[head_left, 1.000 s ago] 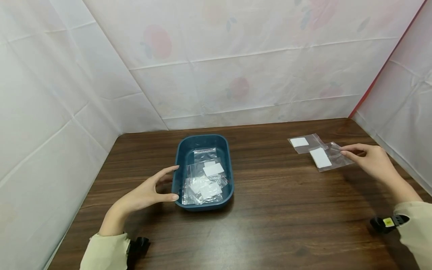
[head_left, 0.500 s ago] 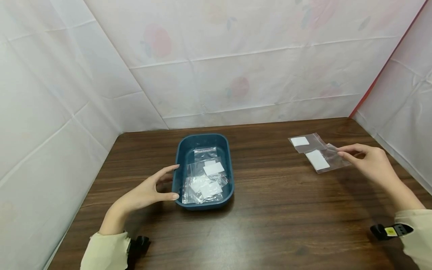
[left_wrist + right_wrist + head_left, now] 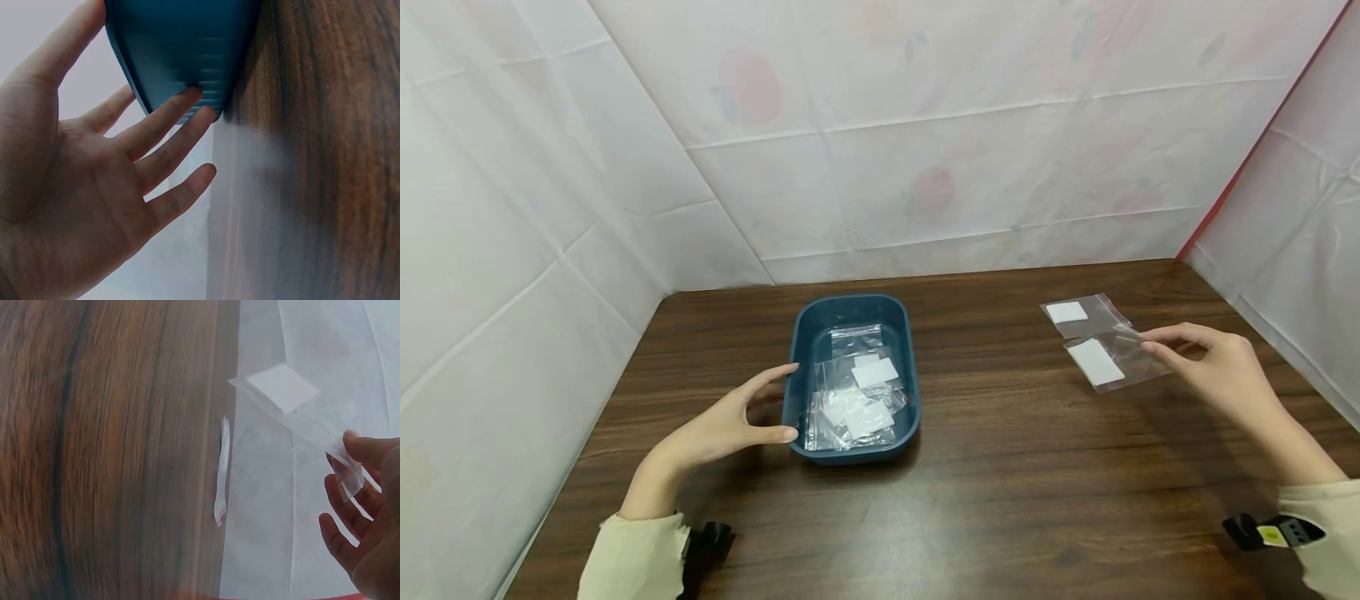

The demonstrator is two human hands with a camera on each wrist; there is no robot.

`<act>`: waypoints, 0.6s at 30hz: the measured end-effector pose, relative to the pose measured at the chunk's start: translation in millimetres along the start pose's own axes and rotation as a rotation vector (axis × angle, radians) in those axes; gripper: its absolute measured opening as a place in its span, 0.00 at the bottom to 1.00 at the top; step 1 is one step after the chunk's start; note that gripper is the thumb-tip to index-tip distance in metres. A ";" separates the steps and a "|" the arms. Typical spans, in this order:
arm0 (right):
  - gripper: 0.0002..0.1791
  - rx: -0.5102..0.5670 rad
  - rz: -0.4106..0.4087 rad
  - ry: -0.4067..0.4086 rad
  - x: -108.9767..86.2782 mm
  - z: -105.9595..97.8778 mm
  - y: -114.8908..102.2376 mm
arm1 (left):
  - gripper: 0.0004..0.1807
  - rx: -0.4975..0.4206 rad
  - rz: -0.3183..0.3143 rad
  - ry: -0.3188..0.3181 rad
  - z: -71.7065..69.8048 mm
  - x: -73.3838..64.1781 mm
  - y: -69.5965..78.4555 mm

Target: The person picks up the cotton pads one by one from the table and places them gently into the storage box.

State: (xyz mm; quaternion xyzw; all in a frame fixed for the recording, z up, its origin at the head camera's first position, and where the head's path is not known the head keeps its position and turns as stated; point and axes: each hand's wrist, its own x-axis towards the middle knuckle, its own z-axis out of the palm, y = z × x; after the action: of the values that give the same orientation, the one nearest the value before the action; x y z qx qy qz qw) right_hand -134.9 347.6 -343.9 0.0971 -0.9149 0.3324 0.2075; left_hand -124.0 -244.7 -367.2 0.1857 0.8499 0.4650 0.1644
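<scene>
My left hand [image 3: 726, 427] rests against the left side of a dark blue plastic box [image 3: 914, 392], thumb and forefinger at its rim. In the left wrist view its fairly straight fingers [image 3: 181, 134] spread beside the box's outer wall [image 3: 181, 47]. Inside the box lie several clear zip bags [image 3: 857, 343] with white pieces. My right hand [image 3: 1217, 367] pinches the edge of a clear zip bag [image 3: 1138, 358] holding a white rectangular piece [image 3: 1096, 362]; the right wrist view shows this bag [image 3: 306, 428] raised off the table. Another zip bag [image 3: 1093, 315] with a smaller white piece lies just behind it.
The dark wooden table [image 3: 1000, 483] is bordered by a pale fruit-printed sheet [image 3: 865, 167] at the back and white sheeting on both sides. A black wrist strap [image 3: 1273, 532] is on the right sleeve; another black device [image 3: 707, 546] is at the left.
My right hand has drawn the pinched zip bag a little to the left and towards me. The left hand stays at the box, and the other bag on the table lies still.
</scene>
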 end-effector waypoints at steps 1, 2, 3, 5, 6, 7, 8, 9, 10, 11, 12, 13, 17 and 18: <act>0.06 0.006 -0.006 0.005 -0.5 0.9 -2.0 | 0.47 0.000 0.000 0.000 -0.1 -0.1 -0.1; 0.06 0.011 -0.012 0.010 -1.1 1.7 -4.0 | 0.47 -0.001 0.000 -0.001 -0.1 -0.1 -0.1; 0.06 0.016 -0.020 0.014 -1.5 2.5 -6.1 | 0.47 0.000 -0.001 -0.001 -0.2 -0.2 -0.2; 0.07 0.023 -0.036 0.024 -2.1 4.4 -10.3 | 0.47 0.003 -0.002 -0.001 -0.3 -0.6 0.0; 0.07 0.025 -0.043 0.030 -2.2 5.2 -12.7 | 0.47 0.003 -0.003 -0.001 -0.3 -0.6 0.0; 0.07 0.028 -0.049 0.034 -2.3 6.3 -14.9 | 0.47 0.006 -0.004 0.000 -0.3 -0.5 0.0; 0.07 0.032 -0.055 0.038 -2.3 7.3 -17.4 | 0.47 0.007 -0.005 0.000 -0.3 -0.5 0.0; 0.07 0.030 -0.062 0.043 -2.3 8.3 -19.9 | 0.47 0.008 -0.004 0.000 -0.3 -0.5 0.1; 0.08 0.029 -0.070 0.048 -2.2 9.4 -22.5 | 0.47 0.008 -0.004 0.000 -0.3 -0.5 0.1; 0.08 0.027 -0.077 0.053 -2.1 10.5 -25.1 | 0.47 0.008 -0.004 0.000 -0.3 -0.4 0.1; 0.08 0.025 -0.085 0.058 -2.0 11.5 -27.9 | 0.47 0.007 -0.004 -0.001 -0.2 -0.4 0.1; 0.08 0.024 -0.094 0.062 -1.8 12.5 -30.7 | 0.47 0.006 -0.003 -0.001 -0.2 -0.2 0.0; 0.10 0.047 -0.134 0.079 -0.6 16.7 -41.4 | 0.47 0.005 -0.001 -0.001 -0.1 -0.1 0.0; 0.10 0.055 -0.145 0.083 -0.1 17.9 -44.3 | 0.47 0.005 -0.001 -0.001 -0.1 -0.1 0.1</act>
State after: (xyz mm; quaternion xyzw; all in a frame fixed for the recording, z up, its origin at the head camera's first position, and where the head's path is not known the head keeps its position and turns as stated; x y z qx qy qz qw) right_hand -126.5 302.3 -331.2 0.1549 -0.8866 0.3454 0.2658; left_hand -124.0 -244.7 -367.0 0.1860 0.8510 0.4627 0.1646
